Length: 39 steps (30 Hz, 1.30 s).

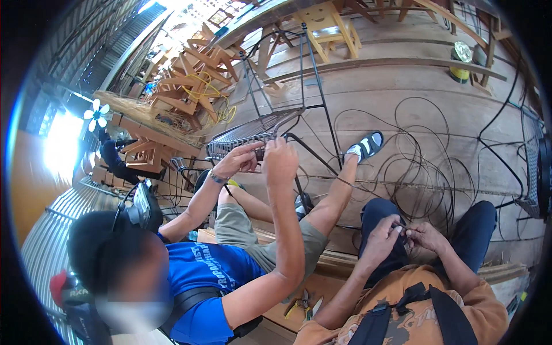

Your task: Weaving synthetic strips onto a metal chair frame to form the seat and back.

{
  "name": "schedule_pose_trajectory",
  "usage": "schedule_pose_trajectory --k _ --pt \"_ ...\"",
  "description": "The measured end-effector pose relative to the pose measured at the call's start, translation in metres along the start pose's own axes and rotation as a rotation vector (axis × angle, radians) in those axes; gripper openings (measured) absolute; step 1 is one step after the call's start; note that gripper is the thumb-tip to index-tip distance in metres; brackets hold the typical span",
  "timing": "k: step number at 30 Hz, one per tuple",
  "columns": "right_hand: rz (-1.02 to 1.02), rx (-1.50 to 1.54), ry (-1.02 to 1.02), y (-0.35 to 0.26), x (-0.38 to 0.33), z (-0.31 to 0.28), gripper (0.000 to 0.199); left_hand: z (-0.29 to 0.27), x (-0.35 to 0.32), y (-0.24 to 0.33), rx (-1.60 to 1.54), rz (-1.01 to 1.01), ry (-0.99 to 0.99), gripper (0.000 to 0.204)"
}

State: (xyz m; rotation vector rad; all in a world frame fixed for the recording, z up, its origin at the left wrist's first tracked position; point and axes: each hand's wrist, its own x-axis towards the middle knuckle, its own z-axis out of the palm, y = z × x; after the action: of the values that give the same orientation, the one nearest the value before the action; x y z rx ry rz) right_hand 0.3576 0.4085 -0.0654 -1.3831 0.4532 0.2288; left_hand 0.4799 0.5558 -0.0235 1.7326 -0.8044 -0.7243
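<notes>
Above my lap, my left hand (383, 237) and my right hand (426, 237) are close together, both with fingers pinched. Between the fingertips is a small dark piece, mostly hidden, whose kind I cannot make out. Loose loops of thin dark strand (422, 172) lie on the floor beyond my knees. To my left, a co-worker in a blue shirt (213, 267) has both hands at the edge of a dark woven seat (253, 129) on a black metal chair frame (322, 86).
Yellow-handled pliers (296, 306) lie on the wooden bench by my left side. Another woven black-framed piece (535, 167) stands at the far right. Stacked wooden chair parts (190, 86) fill the back left. A yellow-and-silver can (460, 63) stands at the back right.
</notes>
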Motion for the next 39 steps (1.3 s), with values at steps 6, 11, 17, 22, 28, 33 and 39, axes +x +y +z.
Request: schedule_pose_trajectory --k 6,11,17,22,28,33,39 --pt "0.025 -0.090 0.082 0.013 -0.003 0.009 0.022 0.015 -0.004 -0.033 0.304 0.136 0.162 0.014" --pt "0.069 -0.131 0.197 0.013 -0.007 0.023 0.024 0.018 0.003 -0.063 0.379 0.254 0.238 0.011" --pt "0.082 -0.193 0.302 0.020 0.000 0.028 0.031 0.011 -0.001 -0.062 0.342 0.318 0.254 0.010" --pt "-0.012 -0.209 0.373 0.028 0.011 0.033 0.027 0.007 -0.004 -0.063 0.365 0.282 0.253 0.010" --pt "0.118 -0.095 0.258 -0.004 0.005 0.051 0.036 0.005 -0.002 -0.074 0.381 0.316 0.324 0.011" --pt "0.102 -0.148 0.282 0.005 0.005 0.049 0.038 0.006 -0.002 -0.076 0.390 0.296 0.297 0.011" --pt "0.111 -0.145 0.302 0.018 0.009 0.041 0.032 0.005 -0.004 -0.073 0.392 0.302 0.278 0.008"
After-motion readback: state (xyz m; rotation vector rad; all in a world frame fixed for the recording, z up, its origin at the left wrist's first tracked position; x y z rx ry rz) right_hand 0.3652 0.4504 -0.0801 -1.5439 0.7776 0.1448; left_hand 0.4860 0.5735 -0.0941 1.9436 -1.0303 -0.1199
